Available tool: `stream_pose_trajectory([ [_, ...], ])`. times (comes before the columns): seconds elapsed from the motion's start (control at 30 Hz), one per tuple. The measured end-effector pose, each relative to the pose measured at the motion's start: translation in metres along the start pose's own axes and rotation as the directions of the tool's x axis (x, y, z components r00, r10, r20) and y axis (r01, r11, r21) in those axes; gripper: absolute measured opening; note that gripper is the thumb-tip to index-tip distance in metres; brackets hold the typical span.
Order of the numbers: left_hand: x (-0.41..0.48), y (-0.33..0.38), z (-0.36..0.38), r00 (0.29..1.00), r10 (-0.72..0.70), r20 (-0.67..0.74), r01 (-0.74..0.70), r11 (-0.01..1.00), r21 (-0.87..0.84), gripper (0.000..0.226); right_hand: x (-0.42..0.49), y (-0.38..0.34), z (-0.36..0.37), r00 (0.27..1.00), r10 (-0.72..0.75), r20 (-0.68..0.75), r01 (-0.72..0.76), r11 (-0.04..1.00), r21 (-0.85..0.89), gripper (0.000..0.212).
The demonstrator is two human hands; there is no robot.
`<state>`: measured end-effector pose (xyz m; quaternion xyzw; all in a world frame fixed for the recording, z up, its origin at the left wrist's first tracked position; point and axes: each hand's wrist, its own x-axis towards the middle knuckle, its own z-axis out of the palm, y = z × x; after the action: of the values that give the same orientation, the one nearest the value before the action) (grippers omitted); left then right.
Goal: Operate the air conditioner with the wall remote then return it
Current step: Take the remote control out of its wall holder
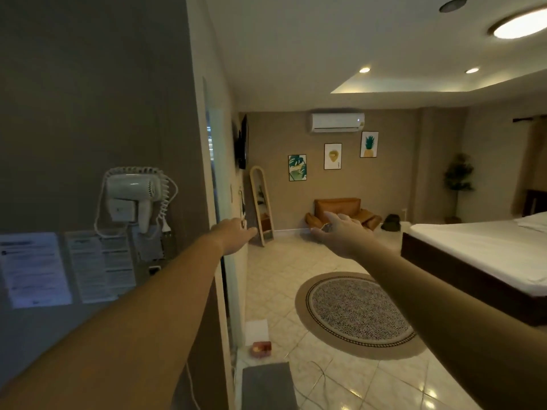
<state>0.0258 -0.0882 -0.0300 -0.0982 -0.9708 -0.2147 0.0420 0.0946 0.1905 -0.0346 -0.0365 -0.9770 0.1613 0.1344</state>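
The white air conditioner hangs high on the far wall, above three framed pictures. Both my arms stretch forward at chest height. My left hand reaches past the wall corner with fingers extended and nothing visible in it. Just beyond its fingertips a small dark fitting sits on the left wall; it is too blurred to tell whether it is the remote. My right hand is held out over the floor, palm down, fingers apart and empty. A small dark spot shows near its thumb.
A white hair dryer and paper notices hang on the near left wall. A leaning mirror, orange sofa, round rug and bed fill the room. A small red box lies on the floor.
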Motion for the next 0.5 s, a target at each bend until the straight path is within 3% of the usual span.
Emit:
stream_pose_trajectory([
  [0.5, -0.016, -0.139, -0.028, 0.974, -0.213, -0.074, 0.213, 0.977, -0.007, 0.081, 0.026, -0.131, 0.077, 0.972, -0.223, 0.072, 0.22, 0.974, 0.051, 0.08],
])
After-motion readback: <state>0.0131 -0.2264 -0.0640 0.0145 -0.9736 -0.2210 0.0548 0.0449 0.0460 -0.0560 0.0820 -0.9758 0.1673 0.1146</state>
